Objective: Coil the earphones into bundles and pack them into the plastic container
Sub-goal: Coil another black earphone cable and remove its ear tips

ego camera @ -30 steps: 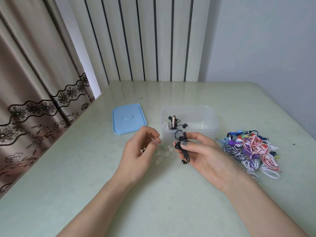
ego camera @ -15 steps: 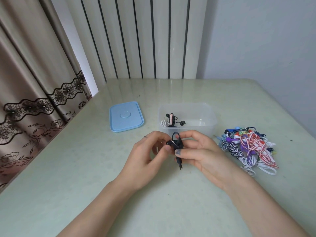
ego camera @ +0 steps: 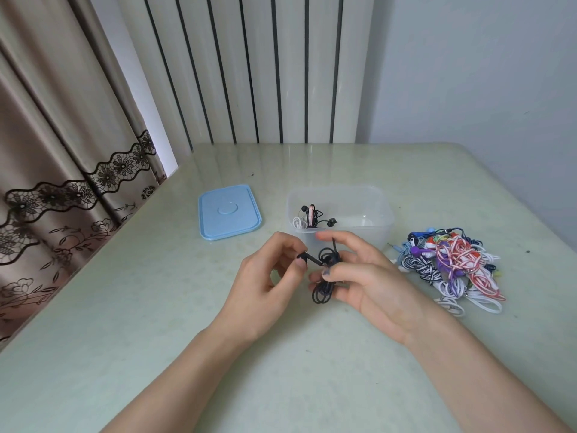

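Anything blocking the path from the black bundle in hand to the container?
Nothing visible. The black earphone bundle is held just in front of the open plastic container; its blue lid lies off to the left on the table.

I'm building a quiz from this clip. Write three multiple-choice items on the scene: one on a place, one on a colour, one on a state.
1. Where does the lid lie?
A. on the container
B. on the table, left of the container
C. under the earphone pile

2. What colour is the earphone bundle in the hands?
A. black
B. red
C. white

3. What state is the plastic container in?
A. closed
B. open, with some earphones inside
C. tipped on its side

Answers:
1 B: the blue lid lies flat on the table, apart from the container.
2 A: the coil that the right hand grips and the left hand pinches by one end is black.
3 B: it stands upright and uncovered, with earphones in its left end.
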The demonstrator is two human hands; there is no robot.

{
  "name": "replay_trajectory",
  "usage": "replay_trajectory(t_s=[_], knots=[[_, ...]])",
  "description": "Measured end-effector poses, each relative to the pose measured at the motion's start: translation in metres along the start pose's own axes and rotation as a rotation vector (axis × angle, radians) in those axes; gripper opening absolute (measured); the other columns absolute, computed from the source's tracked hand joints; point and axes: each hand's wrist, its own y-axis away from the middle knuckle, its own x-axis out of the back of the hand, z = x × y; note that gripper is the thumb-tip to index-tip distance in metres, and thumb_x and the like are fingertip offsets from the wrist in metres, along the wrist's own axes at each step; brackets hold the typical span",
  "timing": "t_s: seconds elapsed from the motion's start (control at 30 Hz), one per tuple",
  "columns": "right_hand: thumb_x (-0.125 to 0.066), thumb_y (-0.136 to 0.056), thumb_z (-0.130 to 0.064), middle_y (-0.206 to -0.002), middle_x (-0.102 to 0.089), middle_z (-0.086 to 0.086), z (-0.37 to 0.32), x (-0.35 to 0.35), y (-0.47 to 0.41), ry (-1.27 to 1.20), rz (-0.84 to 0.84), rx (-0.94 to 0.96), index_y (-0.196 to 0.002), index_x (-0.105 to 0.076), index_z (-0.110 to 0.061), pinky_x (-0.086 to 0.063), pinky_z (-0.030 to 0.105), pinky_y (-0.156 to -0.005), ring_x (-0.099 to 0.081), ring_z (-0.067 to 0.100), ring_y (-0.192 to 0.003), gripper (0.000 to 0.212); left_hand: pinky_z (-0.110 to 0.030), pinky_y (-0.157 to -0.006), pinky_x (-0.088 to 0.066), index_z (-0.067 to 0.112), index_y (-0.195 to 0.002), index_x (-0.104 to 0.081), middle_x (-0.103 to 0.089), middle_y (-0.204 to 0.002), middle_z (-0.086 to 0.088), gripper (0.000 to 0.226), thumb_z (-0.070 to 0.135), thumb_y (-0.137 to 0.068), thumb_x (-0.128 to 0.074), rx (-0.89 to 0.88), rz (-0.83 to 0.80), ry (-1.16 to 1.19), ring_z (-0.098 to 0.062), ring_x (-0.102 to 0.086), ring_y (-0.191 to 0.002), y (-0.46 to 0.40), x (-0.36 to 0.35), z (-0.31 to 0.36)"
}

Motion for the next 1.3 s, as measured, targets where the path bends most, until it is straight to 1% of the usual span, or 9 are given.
replay_trajectory(t_s=[0.1, 0.23, 0.37, 0.47, 0.6, 0.77, 0.9, 1.1, 1.3], knots=[[-0.066, -0.072, 0.008, -0.087, -0.059, 0.014, 0.001, -0.003, 0.000, -0.003, -0.015, -0.011, -0.098, -0.062, -0.005, -0.057, 0.044, -0.084, -0.064, 0.028, -0.079, 0.030, -0.044, -0.071, -0.053, 0.028, -0.100, -0.059, -0.064, -0.085, 0.011, 0.006, 0.024, -0.098, -0.054, 0.008, 0.020, 0.019, -0.019, -0.061, -0.078, 0.000, 0.001, -0.001], [-0.067, -0.088, -0.002, -0.073, -0.055, 0.016, 0.001, -0.006, 0.000, 0.090, 0.005, 0.011, -0.088, -0.053, -0.006, -0.051, 0.041, -0.075, -0.057, 0.022, -0.062, 0.014, -0.048, -0.071, -0.054, 0.029, -0.098, -0.059, -0.066, -0.083, 0.010, 0.005, 0.027, -0.099, -0.055, 0.014, 0.019, 0.025, -0.019, -0.062, -0.078, -0.001, 0.002, -0.001], [-0.064, -0.090, -0.003, -0.075, -0.058, 0.022, 0.001, -0.005, 0.000, 0.191, 0.039, 0.034, -0.091, -0.053, -0.004, -0.045, 0.036, -0.064, -0.054, 0.021, -0.055, 0.011, -0.039, -0.071, -0.053, 0.025, -0.097, -0.064, -0.070, -0.082, 0.008, 0.013, 0.018, -0.103, -0.055, 0.013, -0.019, -0.028, -0.016, -0.063, -0.075, 0.000, 0.005, -0.001], [-0.062, -0.090, 0.001, -0.078, -0.063, 0.013, 0.002, -0.002, -0.002, 0.185, 0.068, 0.041, -0.102, -0.064, -0.002, -0.046, 0.036, -0.062, -0.051, 0.020, -0.051, 0.013, -0.023, -0.068, -0.048, 0.029, -0.101, -0.067, -0.068, -0.080, 0.009, 0.022, 0.014, -0.106, -0.052, 0.004, -0.034, -0.104, -0.012, -0.060, -0.072, -0.001, 0.012, -0.003], [-0.059, -0.091, 0.002, -0.078, -0.063, 0.009, 0.004, -0.001, -0.003, 0.214, 0.089, 0.019, -0.100, -0.072, -0.005, -0.049, 0.034, -0.062, -0.046, 0.017, -0.050, 0.018, -0.013, -0.063, -0.039, 0.026, -0.101, -0.066, -0.065, -0.077, 0.007, 0.028, 0.005, -0.102, -0.048, 0.049, 0.045, -0.265, -0.006, -0.058, -0.075, -0.005, 0.028, -0.013], [-0.058, -0.091, 0.001, -0.076, -0.062, 0.008, 0.006, -0.002, -0.005, 0.232, 0.103, 0.011, -0.101, -0.075, -0.010, -0.051, 0.034, -0.065, -0.045, 0.015, -0.048, 0.022, -0.025, -0.069, -0.043, 0.029, -0.097, -0.064, -0.059, -0.081, 0.008, 0.027, 0.005, -0.094, -0.051, 0.107, 0.041, -0.430, -0.014, -0.057, -0.080, -0.008, 0.047, -0.035], [-0.060, -0.090, -0.002, -0.078, -0.060, 0.010, 0.008, -0.001, -0.006, 0.252, 0.105, 0.022, -0.098, -0.075, -0.010, -0.049, 0.038, -0.070, -0.049, 0.015, -0.046, 0.019, -0.018, -0.073, -0.041, 0.032, -0.096, -0.068, -0.056, -0.087, 0.013, 0.022, 0.012, -0.090, -0.061, 0.059, -0.038, -0.512, -0.009, -0.052, -0.083, -0.007, 0.043, -0.039], [-0.062, -0.090, 0.000, -0.080, -0.060, 0.010, 0.011, -0.001, -0.006, 0.212, 0.105, 0.067, -0.094, -0.070, -0.005, -0.051, 0.030, -0.062, -0.044, 0.015, -0.049, 0.011, -0.013, -0.070, -0.038, 0.029, -0.093, -0.074, -0.055, -0.088, 0.014, 0.016, 0.015, -0.092, -0.065, 0.081, -0.032, -0.547, -0.001, -0.051, -0.081, -0.008, 0.041, -0.041], [-0.062, -0.089, 0.002, -0.079, -0.062, 0.012, 0.012, 0.000, -0.007, 0.178, 0.103, 0.102, -0.100, -0.071, -0.005, -0.051, 0.030, -0.059, -0.043, 0.016, -0.049, 0.015, -0.020, -0.069, -0.040, 0.029, -0.087, -0.067, -0.054, -0.089, 0.014, 0.015, 0.014, -0.091, -0.067, 0.055, -0.033, -0.533, -0.004, -0.050, -0.080, -0.008, 0.040, -0.040]])
